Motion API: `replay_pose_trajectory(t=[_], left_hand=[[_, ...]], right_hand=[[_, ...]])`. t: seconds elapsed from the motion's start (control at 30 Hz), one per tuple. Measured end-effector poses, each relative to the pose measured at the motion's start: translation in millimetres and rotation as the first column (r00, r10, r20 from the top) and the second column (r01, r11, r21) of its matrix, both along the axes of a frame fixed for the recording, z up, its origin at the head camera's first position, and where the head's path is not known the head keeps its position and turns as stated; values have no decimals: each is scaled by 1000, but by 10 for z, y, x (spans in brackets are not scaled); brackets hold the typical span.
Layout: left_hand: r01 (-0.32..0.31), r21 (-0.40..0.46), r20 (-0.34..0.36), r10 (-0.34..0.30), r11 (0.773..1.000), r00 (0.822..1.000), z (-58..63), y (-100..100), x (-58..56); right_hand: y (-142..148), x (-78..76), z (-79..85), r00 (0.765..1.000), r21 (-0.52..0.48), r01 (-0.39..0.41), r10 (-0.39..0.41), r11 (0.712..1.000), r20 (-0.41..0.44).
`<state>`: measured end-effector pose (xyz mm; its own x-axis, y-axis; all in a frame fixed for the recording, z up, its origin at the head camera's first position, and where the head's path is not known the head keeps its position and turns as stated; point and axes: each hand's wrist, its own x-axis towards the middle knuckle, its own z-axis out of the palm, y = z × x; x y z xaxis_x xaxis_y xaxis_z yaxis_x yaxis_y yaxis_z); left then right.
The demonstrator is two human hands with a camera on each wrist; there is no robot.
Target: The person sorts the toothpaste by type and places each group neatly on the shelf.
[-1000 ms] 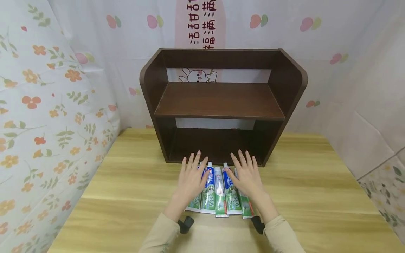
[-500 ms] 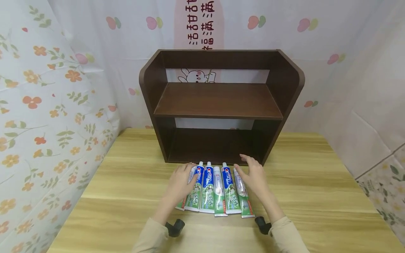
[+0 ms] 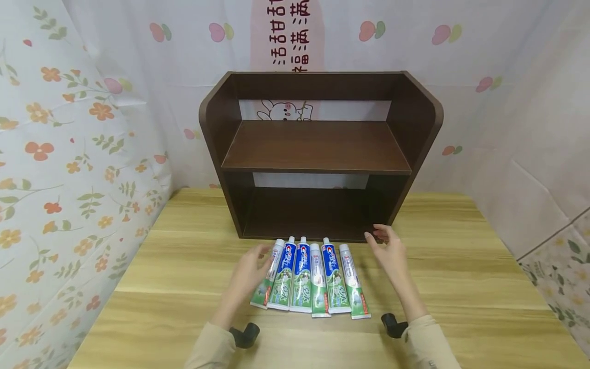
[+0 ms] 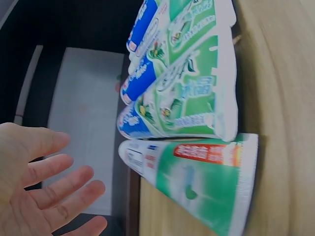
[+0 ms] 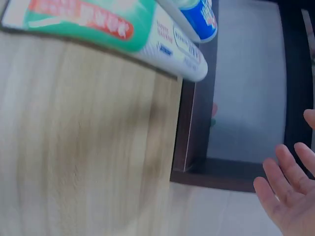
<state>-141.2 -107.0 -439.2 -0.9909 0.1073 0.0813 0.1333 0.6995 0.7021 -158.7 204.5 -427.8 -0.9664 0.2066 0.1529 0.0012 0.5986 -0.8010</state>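
Several toothpaste tubes lie side by side on the wooden table, caps toward the shelf. The leftmost white-and-green toothpaste tube [image 3: 269,279] is nearest my left hand [image 3: 249,269], which hovers beside it with relaxed fingers and holds nothing. In the left wrist view that hand [image 4: 54,182] is spread apart from the tubes. On the other side, my right hand [image 3: 389,251] is off to the right of the rightmost toothpaste tube [image 3: 354,282], fingers loosely bent around nothing. The right wrist view shows this hand [image 5: 290,189] well away from the tube [image 5: 123,29].
A dark brown two-tier shelf [image 3: 318,146] stands right behind the tubes, its lower front edge close to their caps. Wooden table [image 3: 170,287] extends to both sides. Patterned cloth [image 3: 78,128] hangs at the left and back.
Both hands have moved apart, off the tubes, the left one to the left and the right one to the right. All the tubes are now uncovered in the head view.
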Motion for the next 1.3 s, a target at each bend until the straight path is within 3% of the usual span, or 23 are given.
replay_pose_trajectory(t=[0.17,0.4,0.73,1.03,1.3], left_hand=[[-2,63,32,0,998,999,-99,-65,-30],[-27,105,69,20,994,997,-204,-113,-81],[-39,144,142,18,989,990,-265,-147,-119],[-65,131,297,23,989,955,-306,-151,-156],[-50,114,360,6,992,933,-255,-111,-179]], right_hand=[[122,-38,23,999,-110,32,-31,993,11],[230,-114,25,996,-128,83,-88,988,-30],[295,-183,78,983,-188,178,-182,966,-6],[328,-281,121,979,-215,206,-202,955,38],[341,-375,190,981,-181,195,-190,964,42]])
